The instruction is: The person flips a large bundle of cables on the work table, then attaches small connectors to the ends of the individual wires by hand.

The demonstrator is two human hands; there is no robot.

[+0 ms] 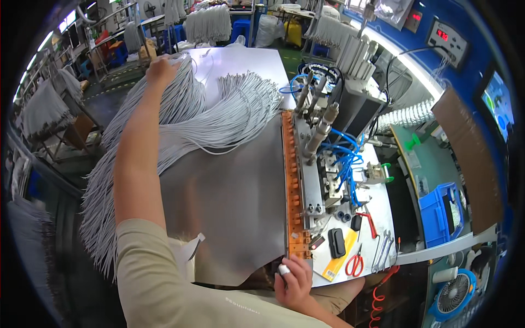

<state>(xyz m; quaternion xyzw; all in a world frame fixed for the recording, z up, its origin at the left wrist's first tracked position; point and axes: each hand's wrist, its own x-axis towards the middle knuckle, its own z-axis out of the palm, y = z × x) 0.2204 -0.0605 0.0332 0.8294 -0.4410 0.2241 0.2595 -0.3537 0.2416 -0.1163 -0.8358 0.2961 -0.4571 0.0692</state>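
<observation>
My left arm stretches to the far left of the table, where my left hand (162, 72) is closed at the upper end of a large bundle of grey cables (183, 98). The bundle hangs over the table's left edge. Another fanned group of grey cables (240, 117) lies to its right, curving toward the machine. Down at the near end of a long orange fixture strip (294, 186), my right hand (294, 281) has its fingers curled, with a white cover on one fingertip. Whatever those fingers may hold is hidden.
A press-like machine with metal cylinders (322, 128) and blue air tubes (347, 164) stands along the strip. Red-handled scissors (355, 265), a black case (337, 242) and wrenches (383, 251) lie at the near right. Beyond are a blue bin (437, 218) and a fan (455, 295).
</observation>
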